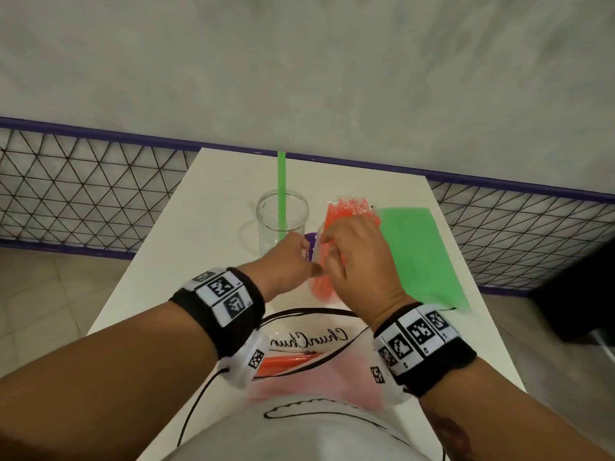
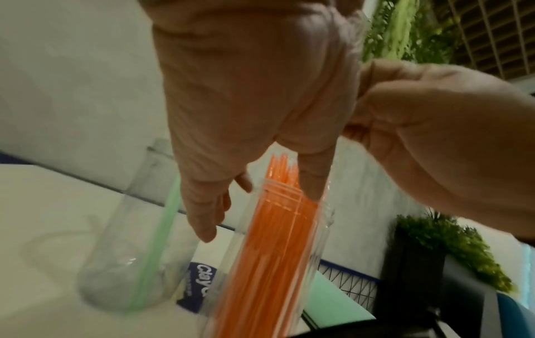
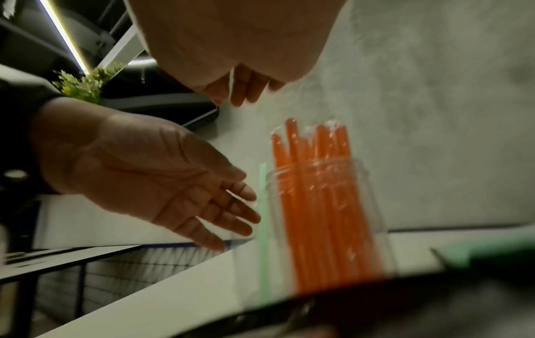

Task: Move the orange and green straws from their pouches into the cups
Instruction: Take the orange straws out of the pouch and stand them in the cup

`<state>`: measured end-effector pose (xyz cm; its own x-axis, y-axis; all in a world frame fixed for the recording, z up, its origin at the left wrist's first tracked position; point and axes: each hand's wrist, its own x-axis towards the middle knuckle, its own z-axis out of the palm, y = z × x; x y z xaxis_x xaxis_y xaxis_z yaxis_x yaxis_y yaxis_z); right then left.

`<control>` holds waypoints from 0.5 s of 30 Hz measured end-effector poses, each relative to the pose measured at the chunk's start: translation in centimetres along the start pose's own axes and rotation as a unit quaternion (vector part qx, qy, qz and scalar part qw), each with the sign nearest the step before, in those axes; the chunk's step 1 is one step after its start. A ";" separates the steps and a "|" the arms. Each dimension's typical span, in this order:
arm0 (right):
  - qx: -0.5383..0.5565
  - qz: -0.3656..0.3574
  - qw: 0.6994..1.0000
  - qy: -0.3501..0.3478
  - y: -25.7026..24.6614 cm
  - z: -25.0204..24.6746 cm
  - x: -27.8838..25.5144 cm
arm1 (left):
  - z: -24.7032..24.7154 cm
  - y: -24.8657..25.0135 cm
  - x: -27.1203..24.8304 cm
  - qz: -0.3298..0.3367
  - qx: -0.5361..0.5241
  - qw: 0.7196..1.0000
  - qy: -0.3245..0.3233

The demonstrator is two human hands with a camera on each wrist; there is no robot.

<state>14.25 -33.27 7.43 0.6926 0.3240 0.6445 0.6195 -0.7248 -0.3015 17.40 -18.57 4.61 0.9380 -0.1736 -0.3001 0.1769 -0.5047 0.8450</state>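
A clear cup point(image 1: 282, 221) on the white table point(image 1: 173, 277) holds one green straw point(image 1: 282, 191). To its right a second clear cup point(image 2: 289, 263) is packed with several orange straws point(image 1: 349, 207), whose tops stick out above the rim. My left hand point(image 1: 301, 251) is at this cup's left side with straight fingers point(image 3: 231, 205), one fingertip at the rim. My right hand point(image 1: 336, 241) hovers over the straw tops with loosely bent fingers point(image 3: 246, 93) and holds nothing. The green pouch point(image 1: 419, 254) lies flat at the right. A pink pouch point(image 1: 316, 384) with orange straws point(image 1: 286, 362) lies by my body.
A purple box point(image 2: 199, 285) with white lettering stands behind the two cups. A wire mesh fence point(image 1: 83, 194) with a purple rail borders the table's far side. A black object point(image 1: 579, 294) sits off the right edge. Black cables point(image 1: 309, 314) run across the near table.
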 end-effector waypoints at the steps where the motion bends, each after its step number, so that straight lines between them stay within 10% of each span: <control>1: 0.038 0.017 0.997 -0.059 -0.6 0.9 -1.1 | -0.5 -1.1 -0.6 -0.001 0.028 1.000 0.004; 7: -0.013 0.093 0.837 -0.539 -0.8 6.0 -6.6 | -1.5 -8.2 -4.3 -0.049 0.314 0.930 -0.187; 15: -0.017 0.058 0.795 -0.603 -1.5 7.4 -7.5 | -0.3 -9.9 -3.8 -0.025 0.367 0.915 -0.167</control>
<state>10.86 -30.12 -2.18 0.6079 0.5859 -0.5359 0.5293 -0.8021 -0.2765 12.19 -12.72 -2.49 0.7690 -0.3225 -0.5520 -0.1463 -0.9293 0.3391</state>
